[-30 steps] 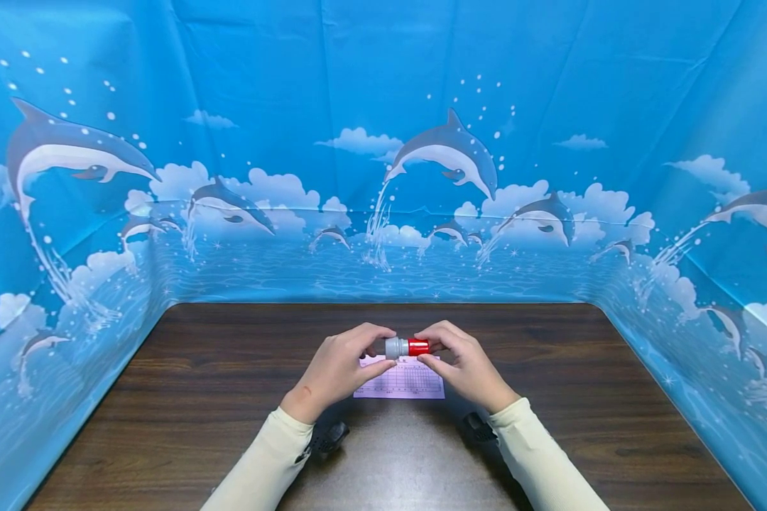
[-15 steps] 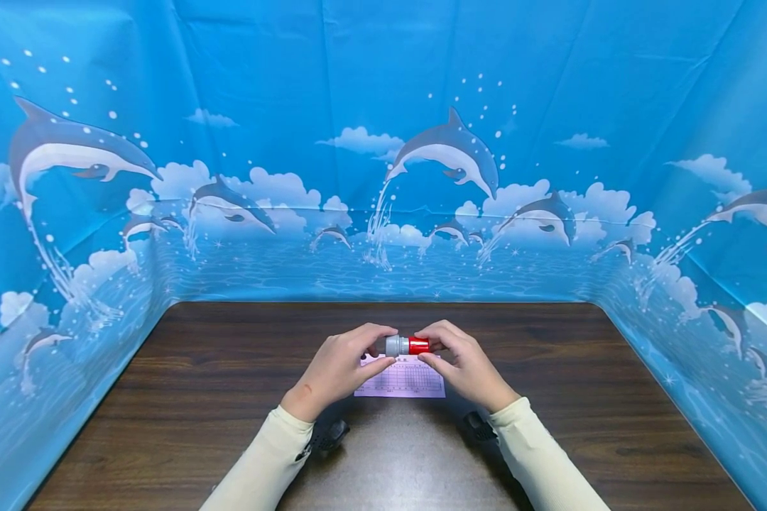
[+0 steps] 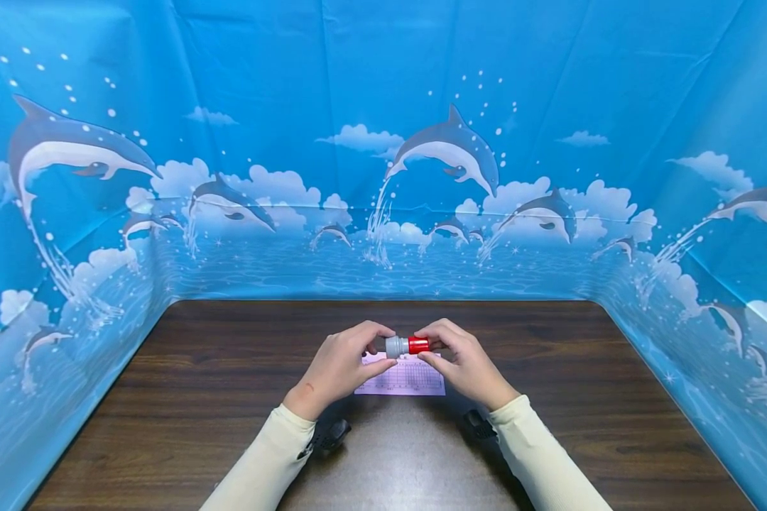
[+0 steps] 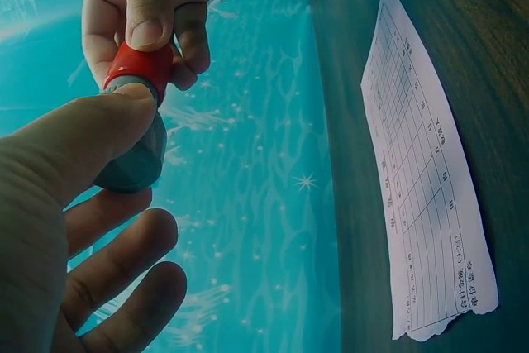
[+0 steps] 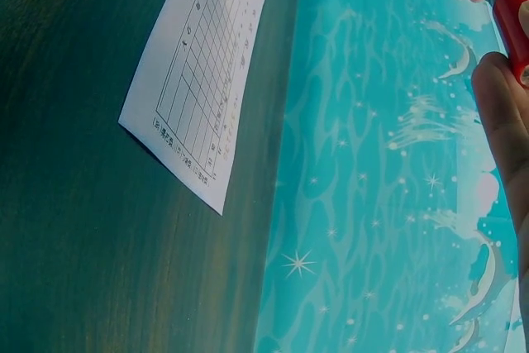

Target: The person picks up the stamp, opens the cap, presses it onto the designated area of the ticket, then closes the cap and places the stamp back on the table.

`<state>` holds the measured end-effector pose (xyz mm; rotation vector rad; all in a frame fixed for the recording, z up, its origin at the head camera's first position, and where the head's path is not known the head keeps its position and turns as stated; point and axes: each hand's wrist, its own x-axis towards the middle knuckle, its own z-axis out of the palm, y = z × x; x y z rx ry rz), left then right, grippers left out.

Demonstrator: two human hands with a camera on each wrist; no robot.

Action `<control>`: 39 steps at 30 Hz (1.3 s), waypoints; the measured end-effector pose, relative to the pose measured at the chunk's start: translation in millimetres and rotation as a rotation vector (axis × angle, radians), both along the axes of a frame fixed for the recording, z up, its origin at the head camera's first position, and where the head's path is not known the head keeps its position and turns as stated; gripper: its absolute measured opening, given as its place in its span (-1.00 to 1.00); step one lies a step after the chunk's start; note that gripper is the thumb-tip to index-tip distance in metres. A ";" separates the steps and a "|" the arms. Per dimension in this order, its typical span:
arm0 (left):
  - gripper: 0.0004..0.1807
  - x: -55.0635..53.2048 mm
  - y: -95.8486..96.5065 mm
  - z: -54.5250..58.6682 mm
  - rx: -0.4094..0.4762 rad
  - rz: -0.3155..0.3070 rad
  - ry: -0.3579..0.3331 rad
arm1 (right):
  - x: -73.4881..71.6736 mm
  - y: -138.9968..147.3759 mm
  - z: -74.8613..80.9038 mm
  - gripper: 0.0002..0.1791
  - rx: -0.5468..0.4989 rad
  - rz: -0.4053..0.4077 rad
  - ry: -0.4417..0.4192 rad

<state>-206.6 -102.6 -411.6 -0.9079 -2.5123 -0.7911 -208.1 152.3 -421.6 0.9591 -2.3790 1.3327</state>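
In the head view, a small grey-and-red cylindrical object (image 3: 396,346) lies level in the air over the paper, with its grey part to the left and its red part to the right. My left hand (image 3: 341,369) pinches the grey end between thumb and fingers. The red end is held in the fingertips of my right hand (image 3: 466,365). The left wrist view shows the grey part (image 4: 136,159) widening away from the red part (image 4: 140,68). Below the hands, a printed pink form (image 3: 403,376) with a ruled grid lies on the table.
A dark wood-grain table (image 3: 198,411) spreads around the hands. Blue sheeting (image 3: 281,262) printed with dolphins and clouds rises at its back and both sides. Black wrist devices (image 3: 332,434) sit at the cuffs of the pale sleeves (image 3: 262,458).
Both hands keep the same grip on the grey-and-red object, almost without movement. The whole view has shifted very slightly.
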 end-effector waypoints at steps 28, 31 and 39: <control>-0.52 -29.9 -54.1 -8.4 0.081 0.472 -0.258 | -19.0 33.6 -6.6 -0.60 0.053 -0.316 -0.089; -0.51 -33.3 -59.2 -13.7 0.071 0.498 -0.295 | -20.2 34.8 -8.7 -0.60 0.072 -0.322 -0.092; -0.38 -38.2 -68.4 -21.8 0.008 0.538 -0.320 | -23.1 39.4 -12.5 -0.61 0.121 -0.363 -0.117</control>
